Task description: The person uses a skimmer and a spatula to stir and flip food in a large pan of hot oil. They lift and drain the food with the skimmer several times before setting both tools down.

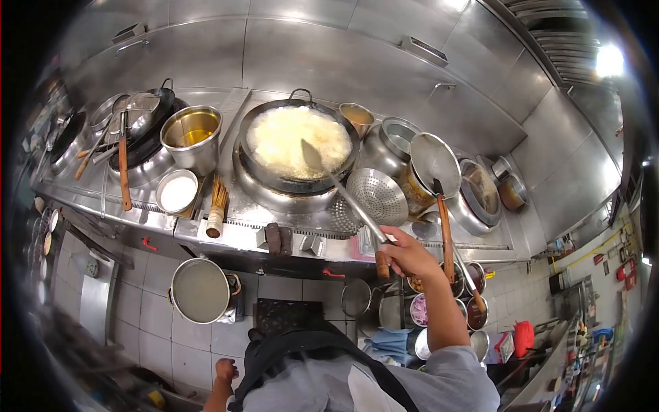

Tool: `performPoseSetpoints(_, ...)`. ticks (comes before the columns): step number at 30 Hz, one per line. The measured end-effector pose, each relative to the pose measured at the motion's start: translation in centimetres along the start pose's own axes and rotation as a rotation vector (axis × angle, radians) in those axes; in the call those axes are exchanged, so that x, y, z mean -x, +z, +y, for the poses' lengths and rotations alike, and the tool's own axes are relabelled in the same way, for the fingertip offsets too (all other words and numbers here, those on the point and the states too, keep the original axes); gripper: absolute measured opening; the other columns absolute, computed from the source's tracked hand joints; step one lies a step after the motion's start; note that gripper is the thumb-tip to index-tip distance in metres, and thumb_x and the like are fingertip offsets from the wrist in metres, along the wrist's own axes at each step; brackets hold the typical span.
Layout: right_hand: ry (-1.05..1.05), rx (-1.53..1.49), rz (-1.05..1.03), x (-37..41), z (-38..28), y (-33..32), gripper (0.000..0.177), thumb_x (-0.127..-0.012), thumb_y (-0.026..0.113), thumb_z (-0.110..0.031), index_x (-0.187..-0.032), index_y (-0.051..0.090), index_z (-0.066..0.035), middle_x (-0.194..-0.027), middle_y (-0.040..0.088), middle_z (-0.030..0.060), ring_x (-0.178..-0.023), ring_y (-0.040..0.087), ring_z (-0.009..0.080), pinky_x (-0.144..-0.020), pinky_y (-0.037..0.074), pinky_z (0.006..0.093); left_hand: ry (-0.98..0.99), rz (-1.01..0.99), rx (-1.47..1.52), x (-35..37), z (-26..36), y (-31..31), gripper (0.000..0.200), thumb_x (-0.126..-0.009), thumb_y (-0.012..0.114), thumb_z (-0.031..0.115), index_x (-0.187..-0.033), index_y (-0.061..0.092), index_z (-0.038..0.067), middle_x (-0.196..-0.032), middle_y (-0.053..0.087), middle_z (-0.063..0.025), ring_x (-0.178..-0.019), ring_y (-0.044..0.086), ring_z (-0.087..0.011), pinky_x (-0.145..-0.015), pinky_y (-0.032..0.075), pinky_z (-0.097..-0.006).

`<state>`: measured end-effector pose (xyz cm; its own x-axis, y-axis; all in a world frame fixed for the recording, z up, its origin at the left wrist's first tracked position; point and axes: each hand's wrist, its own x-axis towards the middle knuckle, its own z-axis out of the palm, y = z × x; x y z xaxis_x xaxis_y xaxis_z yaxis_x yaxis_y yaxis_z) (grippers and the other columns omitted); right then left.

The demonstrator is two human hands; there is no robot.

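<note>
The right hand (405,251), right of centre, grips a long-handled utensil (355,207) reaching into the wok (271,180), upper centre — a hasty stir could slop its pale foam (285,134) over. The left hand (226,369), lower left, looks curled — whether fully closed, I can't tell.

The stainless-steel bench (187,230) bears a burner ring (288,200), a pot of yellow liquid (200,158) and a bamboo brush (216,211); a black mat (288,314) lies on the tiled floor (165,336).
</note>
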<state>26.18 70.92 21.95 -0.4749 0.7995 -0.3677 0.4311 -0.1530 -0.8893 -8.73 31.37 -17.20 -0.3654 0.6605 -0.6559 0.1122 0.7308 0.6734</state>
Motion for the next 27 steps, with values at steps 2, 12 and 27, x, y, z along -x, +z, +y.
performPoseSetpoints(2,-0.008,-0.04,-0.06,-1.6,0.4,0.6,0.05,-0.086,0.055,-0.011,-0.132,0.037,-0.006,-0.064,0.048,0.0016,-0.04,0.044,0.0086,-0.035,0.033,0.022,-0.25,0.075,0.289,-0.7,1.7,0.3,0.023,-0.081,0.048,0.009,-0.099,0.057,-0.002,-0.071,0.058,-0.0202,-0.045,0.054,-0.0259,-0.036,0.044,-0.037)
performPoseSetpoints(12,-0.097,-0.132,-0.046,-4.4,0.2,3.2,0.05,-0.086,0.055,-0.01,-0.132,0.037,-0.007,-0.065,0.048,0.0016,-0.04,0.044,0.0087,-0.034,0.033,0.0213,-0.418,0.168,0.513,-1.3,2.2,0.1,0.022,-0.08,0.051,0.01,-0.1,0.055,0.004,-0.074,0.059,-0.0178,-0.047,0.055,-0.0251,-0.04,0.047,-0.037)
performPoseSetpoints(27,-0.067,0.013,0.257,0.4,3.4,-1.2,0.055,-0.085,0.055,-0.01,-0.136,0.034,-0.008,-0.066,0.049,0.0023,-0.04,0.043,0.0082,-0.034,0.032,0.0231,0.293,-0.161,-0.669,1.2,0.3,-0.7,0.026,-0.076,0.063,0.016,-0.098,0.062,0.002,-0.077,0.064,-0.0123,-0.055,0.061,-0.023,-0.049,0.051,-0.0331)
